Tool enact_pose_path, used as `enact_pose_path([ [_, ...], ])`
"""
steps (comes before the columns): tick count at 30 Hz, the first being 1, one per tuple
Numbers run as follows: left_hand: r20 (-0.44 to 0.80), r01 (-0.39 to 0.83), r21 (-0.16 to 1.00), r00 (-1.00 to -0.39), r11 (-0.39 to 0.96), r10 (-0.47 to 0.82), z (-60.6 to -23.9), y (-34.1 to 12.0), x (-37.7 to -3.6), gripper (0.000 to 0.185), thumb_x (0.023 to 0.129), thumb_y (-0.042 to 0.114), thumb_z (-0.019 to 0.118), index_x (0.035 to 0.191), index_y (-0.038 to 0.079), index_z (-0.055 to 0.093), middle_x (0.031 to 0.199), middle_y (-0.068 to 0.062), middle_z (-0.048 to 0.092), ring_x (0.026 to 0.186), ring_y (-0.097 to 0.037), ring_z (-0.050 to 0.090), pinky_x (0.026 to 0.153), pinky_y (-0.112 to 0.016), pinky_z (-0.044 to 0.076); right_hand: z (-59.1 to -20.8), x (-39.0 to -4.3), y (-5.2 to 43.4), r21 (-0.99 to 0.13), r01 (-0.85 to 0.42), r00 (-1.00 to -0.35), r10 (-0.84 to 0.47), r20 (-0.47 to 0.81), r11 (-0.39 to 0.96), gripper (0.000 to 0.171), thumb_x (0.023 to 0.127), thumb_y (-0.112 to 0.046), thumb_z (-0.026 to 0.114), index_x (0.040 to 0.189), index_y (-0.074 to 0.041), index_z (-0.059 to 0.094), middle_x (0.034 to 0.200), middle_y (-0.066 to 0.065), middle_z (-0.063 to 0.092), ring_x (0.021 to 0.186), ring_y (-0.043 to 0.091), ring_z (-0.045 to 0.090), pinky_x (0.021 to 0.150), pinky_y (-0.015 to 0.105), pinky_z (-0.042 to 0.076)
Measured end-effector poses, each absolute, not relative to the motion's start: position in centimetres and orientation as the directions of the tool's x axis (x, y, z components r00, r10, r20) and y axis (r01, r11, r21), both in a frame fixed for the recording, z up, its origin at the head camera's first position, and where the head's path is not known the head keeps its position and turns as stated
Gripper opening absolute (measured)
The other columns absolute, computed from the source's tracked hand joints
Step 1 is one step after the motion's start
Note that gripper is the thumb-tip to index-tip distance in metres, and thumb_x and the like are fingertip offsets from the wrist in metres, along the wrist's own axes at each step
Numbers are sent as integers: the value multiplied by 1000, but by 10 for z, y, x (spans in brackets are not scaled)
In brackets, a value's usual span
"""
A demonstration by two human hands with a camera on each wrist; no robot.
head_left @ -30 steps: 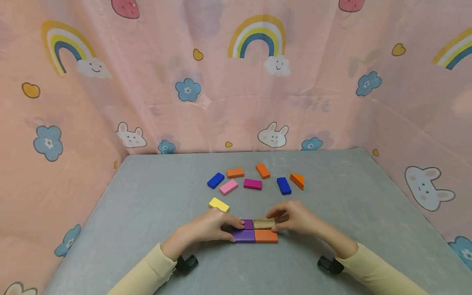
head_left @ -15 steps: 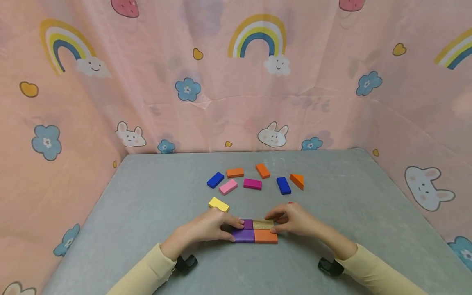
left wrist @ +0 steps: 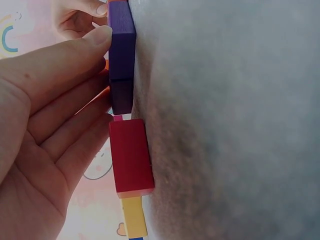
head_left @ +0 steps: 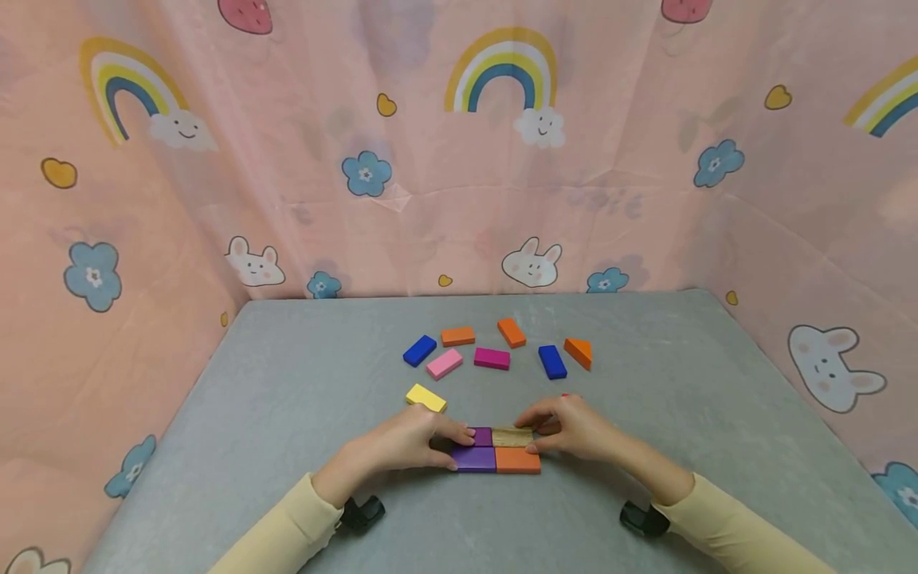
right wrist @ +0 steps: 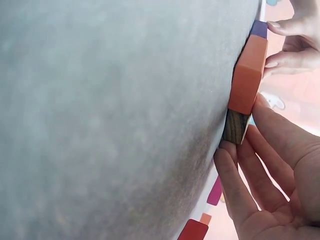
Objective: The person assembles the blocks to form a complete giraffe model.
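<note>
Left hand [head_left: 402, 446] pinches the purple blocks [head_left: 475, 458]; right hand [head_left: 574, 428] pinches the wooden block [head_left: 513, 436] beside the orange block [head_left: 518, 460].

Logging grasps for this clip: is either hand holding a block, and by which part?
Left hand pinches the purple blocks at their left ends; right hand pinches the wooden block at its right end.
</note>
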State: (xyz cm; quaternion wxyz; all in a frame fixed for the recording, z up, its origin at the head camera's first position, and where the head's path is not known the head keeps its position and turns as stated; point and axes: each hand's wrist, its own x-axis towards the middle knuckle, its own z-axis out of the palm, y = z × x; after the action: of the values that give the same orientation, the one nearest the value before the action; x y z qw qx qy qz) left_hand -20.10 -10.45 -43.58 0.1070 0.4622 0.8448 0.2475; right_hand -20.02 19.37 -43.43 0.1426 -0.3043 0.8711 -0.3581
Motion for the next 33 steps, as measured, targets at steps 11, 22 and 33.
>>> enact_pose_path([
  [11, 38, 721, 522, -554, 456, 832, -434, -105, -200, 37, 82, 26, 74, 119, 20, 68, 125, 8, 63, 116, -1, 56, 96, -21, 47, -437, -205, 194, -711, -425, -764, -643, -50, 560, 34, 80, -24, 77, 109, -10, 70, 109, 4, 69, 98, 16, 66, 80, 25, 55],
  [22, 50, 728, 522, -546, 444, 836, -433, -105, -200, 37, 82, 25, 74, 118, 18, 69, 125, 7, 63, 116, -1, 57, 96, -19, 46, -407, -230, 219, -651, -409, -875, -477, 80, 640, 41, 81, -28, 75, 112, -1, 67, 104, 13, 70, 93, 24, 67, 79, 36, 56],
  [33, 36, 720, 524, -552, 455, 833, -433, -105, -200, 37, 83, 25, 74, 119, 20, 68, 125, 8, 63, 117, -1, 56, 96, -20, 46, -407, -264, 241, -589, -265, -958, -277, 73, 763, 44, 82, -25, 75, 114, 4, 65, 104, 19, 70, 94, 30, 67, 81, 42, 55],
])
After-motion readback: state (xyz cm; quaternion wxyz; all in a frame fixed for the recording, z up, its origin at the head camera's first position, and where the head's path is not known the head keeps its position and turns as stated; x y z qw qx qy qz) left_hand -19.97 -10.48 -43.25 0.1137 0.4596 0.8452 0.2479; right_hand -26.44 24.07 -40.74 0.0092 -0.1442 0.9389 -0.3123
